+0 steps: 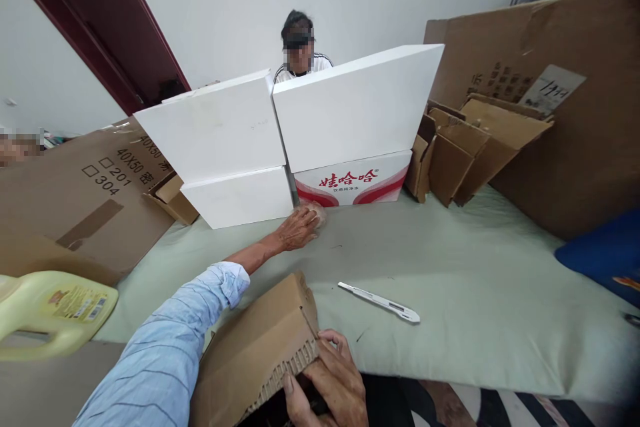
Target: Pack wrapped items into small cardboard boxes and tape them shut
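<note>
My left hand (299, 227) is stretched far forward over the pale green mat (465, 280). It rests on a roll of clear tape (316, 211) at the foot of the white boxes, fingers curled on it. My right hand (327, 383) grips the corrugated edge of a brown cardboard piece (255, 350) near my body. A white utility knife (380, 302) lies on the mat between the two hands, untouched.
Two white boxes (350, 103) lean upright at the back above a red-printed carton (353, 181); a person sits behind them. Folded cardboard boxes (465, 147) and large sheets stand right and left. A yellow jug (50, 310) lies at left, a blue object (605, 253) at right.
</note>
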Demonstrator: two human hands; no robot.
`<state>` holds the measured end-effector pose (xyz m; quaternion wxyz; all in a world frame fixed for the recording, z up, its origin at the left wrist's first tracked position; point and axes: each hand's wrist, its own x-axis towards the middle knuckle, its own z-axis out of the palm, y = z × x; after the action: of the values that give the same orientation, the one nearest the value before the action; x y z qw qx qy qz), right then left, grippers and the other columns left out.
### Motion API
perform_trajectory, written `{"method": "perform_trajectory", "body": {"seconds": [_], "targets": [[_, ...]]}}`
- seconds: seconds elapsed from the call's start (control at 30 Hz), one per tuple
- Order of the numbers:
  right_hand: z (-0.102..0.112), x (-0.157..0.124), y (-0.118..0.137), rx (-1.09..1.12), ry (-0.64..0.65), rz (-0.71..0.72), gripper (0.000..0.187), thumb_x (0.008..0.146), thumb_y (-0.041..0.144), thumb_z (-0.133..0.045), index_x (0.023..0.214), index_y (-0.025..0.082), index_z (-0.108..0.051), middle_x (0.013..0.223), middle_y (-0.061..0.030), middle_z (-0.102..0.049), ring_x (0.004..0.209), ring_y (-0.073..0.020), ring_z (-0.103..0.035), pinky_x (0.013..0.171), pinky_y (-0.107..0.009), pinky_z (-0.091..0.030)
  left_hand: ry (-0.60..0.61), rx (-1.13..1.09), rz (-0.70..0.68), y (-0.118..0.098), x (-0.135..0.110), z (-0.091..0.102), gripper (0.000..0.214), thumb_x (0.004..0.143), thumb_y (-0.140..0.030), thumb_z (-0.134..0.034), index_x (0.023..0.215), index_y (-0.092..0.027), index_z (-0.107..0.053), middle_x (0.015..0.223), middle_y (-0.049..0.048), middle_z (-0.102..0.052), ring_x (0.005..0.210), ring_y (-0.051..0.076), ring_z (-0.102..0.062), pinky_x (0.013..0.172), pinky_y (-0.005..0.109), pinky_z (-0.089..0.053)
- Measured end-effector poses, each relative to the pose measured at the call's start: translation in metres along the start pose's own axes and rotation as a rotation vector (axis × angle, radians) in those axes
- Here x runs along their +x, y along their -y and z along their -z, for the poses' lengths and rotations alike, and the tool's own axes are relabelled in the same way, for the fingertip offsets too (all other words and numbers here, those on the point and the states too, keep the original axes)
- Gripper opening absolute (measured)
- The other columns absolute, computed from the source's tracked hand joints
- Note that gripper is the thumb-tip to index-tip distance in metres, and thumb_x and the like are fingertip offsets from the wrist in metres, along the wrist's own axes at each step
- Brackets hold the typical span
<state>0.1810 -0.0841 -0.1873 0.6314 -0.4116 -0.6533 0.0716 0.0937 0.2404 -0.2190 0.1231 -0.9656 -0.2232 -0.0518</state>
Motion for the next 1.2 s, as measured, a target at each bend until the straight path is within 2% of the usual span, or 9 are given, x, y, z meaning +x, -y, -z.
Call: {"method": "perform_trajectory", "body": {"seconds": [0.23,0.4,0.57,0.67,0.77,0.87,0.93,1.03,1.2], "targets": [[0.0,0.001,0.003,-0.047,0.02,0.015,0.019,0.093,0.01,-0.06,0.078,0.023,-0.057,0.068,0.004,-0.06,0.064,-0.013,-0.057,0.081,-0.035,-0.049,0.001,-0.087,0.1,-0.015,-0.022,-0.005,0.061,0.101,-0.033,-0.065,0.153,-0.008,-0.046,0.16,0.0307,-0.05,0.151,0.04,-0.048,0.122,0.06,-0.043],[0.002,0.008,0.01,-0.038,0.03,0.003,0.022,0.097,0.011,-0.06,0.079,0.023,-0.058,0.069,0.0041,-0.062,0.065,-0.0132,-0.06,0.082,-0.035,-0.051,-0.006,-0.155,0.14,-0.022,-0.027,0.026,0.051,0.097,-0.021,-0.069,0.145,-0.009,-0.056,0.158,0.0299,-0.056,0.149,0.037,-0.056,0.119,0.054,-0.05],[0.005,0.016,0.013,-0.05,0.089,-0.04,0.026,0.101,0.016,-0.063,0.075,0.023,-0.06,0.067,0.0046,-0.062,0.063,-0.0134,-0.057,0.083,-0.034,-0.05,-0.112,-0.257,0.199,-0.026,-0.069,0.098,0.039,0.101,-0.015,-0.061,0.14,-0.016,-0.064,0.163,0.021,-0.054,0.147,0.029,-0.06,0.118,0.047,-0.054],[0.004,0.021,0.012,-0.044,0.118,-0.069,0.03,0.102,0.02,-0.064,0.072,0.022,-0.059,0.067,0.004,-0.06,0.064,-0.0134,-0.055,0.078,-0.032,-0.049,-0.298,-0.379,0.247,-0.042,-0.13,0.16,0.031,0.106,-0.018,-0.055,0.132,-0.018,-0.07,0.154,0.0178,-0.063,0.141,0.026,-0.064,0.117,0.046,-0.055],[0.002,0.03,0.01,-0.038,0.153,-0.082,0.032,0.104,0.025,-0.064,0.072,0.022,-0.063,0.068,0.0024,-0.062,0.067,-0.0149,-0.056,0.074,-0.031,-0.048,-0.501,-0.506,0.354,-0.077,-0.202,0.216,0.018,0.104,-0.02,-0.06,0.113,-0.021,-0.075,0.143,0.0144,-0.071,0.133,0.026,-0.068,0.113,0.048,-0.057],[0.0,0.041,0.008,-0.035,0.198,-0.113,0.037,0.105,0.031,-0.063,0.069,0.022,-0.063,0.066,0.0016,-0.062,0.065,-0.0154,-0.055,0.071,-0.031,-0.047,-0.489,-0.6,0.467,-0.121,-0.263,0.245,0.019,0.099,-0.014,-0.06,0.095,-0.023,-0.076,0.15,0.0106,-0.067,0.133,0.027,-0.068,0.11,0.05,-0.059],[-0.002,0.049,0.007,-0.039,0.232,-0.146,0.04,0.106,0.035,-0.062,0.068,0.022,-0.063,0.065,0.0014,-0.062,0.063,-0.0153,-0.054,0.068,-0.031,-0.045,-0.422,-0.656,0.49,-0.147,-0.29,0.247,0.024,0.097,-0.01,-0.059,0.089,-0.024,-0.077,0.156,0.0078,-0.063,0.14,0.029,-0.064,0.112,0.052,-0.058],[-0.008,0.058,0.006,-0.047,0.264,-0.189,0.043,0.105,0.04,-0.062,0.067,0.021,-0.063,0.062,0.0018,-0.06,0.06,-0.0146,-0.052,0.064,-0.03,-0.042,-0.287,-0.66,0.524,-0.173,-0.308,0.232,0.033,0.097,-0.008,-0.055,0.103,-0.028,-0.082,0.166,0.0068,-0.053,0.15,0.031,-0.054,0.12,0.054,-0.053],[-0.01,0.071,0.006,-0.021,0.318,-0.179,0.043,0.107,0.043,-0.058,0.071,0.021,-0.068,0.066,0.0006,-0.065,0.062,-0.0156,-0.059,0.063,-0.03,-0.043,-0.171,-0.654,0.628,-0.178,-0.31,0.213,0.049,0.104,-0.016,-0.054,0.149,-0.031,-0.065,0.171,0.0101,-0.045,0.155,0.03,-0.048,0.127,0.052,-0.046]]}}
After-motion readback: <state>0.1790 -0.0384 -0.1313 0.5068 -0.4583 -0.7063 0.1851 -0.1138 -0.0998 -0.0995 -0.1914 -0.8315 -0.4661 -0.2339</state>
